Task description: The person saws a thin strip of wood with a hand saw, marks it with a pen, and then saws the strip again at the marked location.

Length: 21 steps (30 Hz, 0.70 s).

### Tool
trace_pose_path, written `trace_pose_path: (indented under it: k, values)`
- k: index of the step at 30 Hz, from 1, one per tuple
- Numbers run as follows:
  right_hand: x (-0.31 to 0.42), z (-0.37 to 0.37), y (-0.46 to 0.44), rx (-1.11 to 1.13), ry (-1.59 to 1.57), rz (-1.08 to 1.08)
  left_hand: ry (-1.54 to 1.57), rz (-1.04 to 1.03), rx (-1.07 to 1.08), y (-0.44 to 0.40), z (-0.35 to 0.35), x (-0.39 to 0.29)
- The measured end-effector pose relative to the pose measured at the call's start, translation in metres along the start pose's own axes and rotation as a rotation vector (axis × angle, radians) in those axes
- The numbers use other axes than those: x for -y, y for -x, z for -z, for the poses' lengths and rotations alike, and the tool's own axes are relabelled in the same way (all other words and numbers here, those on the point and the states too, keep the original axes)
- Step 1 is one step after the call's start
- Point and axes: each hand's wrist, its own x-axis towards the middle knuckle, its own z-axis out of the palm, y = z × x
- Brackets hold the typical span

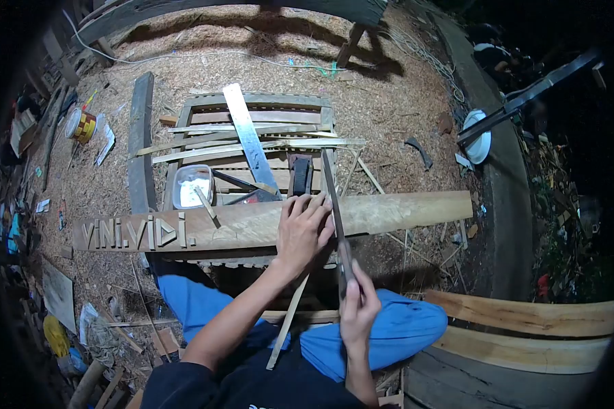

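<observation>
A long wooden board [402, 213] lies across in front of me, with raised wooden letters [140, 233] reading "VINI.VIDI." on its left part. My left hand [301, 230] presses on the board's middle, its fingers closed over a thin wooden strip [288, 320] whose lower end hangs toward my lap. In my right hand [359, 307] is the grip of a handsaw [339, 225], seen nearly edge-on. Its long narrow blade points away from me, crossing the board just right of my left fingers. Whether the blade touches the strip is hidden.
Beyond the board, a slatted wooden pallet [252, 102] carries a metal ruler [247, 133], several thin strips [205, 146], a block plane [301, 176] and a plastic tub [193, 187] of white stuff. Planks [525, 313] lie at the right. Shavings cover the ground.
</observation>
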Motion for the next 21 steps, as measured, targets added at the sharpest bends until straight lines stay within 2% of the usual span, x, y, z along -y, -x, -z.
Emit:
trace_pose_path:
  k: [3,5,9,11,13,14,18,21]
  values:
    - [0.017,-0.013,-0.023,0.002,-0.03,-0.119,0.018,-0.005,0.016,-0.002,0.003,0.001]
    - [0.003,0.001,-0.005,0.012,-0.014,0.037,0.023,0.012,0.034,0.0,0.003,0.001]
    - [0.008,-0.011,-0.027,0.01,0.013,0.038,-0.014,-0.001,0.026,-0.001,0.002,-0.001]
    - [0.018,-0.017,-0.033,0.019,-0.047,-0.041,0.011,0.0,0.035,-0.001,0.002,0.002]
    - [0.008,-0.004,-0.009,0.001,0.054,0.161,0.011,0.007,0.038,-0.001,0.005,0.003]
    - [-0.003,0.009,0.004,0.011,0.042,0.034,0.022,0.014,0.042,-0.002,0.002,0.0]
    - [0.023,-0.02,-0.04,0.036,0.014,0.0,0.01,0.001,0.013,-0.002,-0.001,0.001]
    - [0.006,-0.001,-0.009,-0.002,0.051,0.107,0.017,0.02,0.032,-0.004,0.001,-0.001]
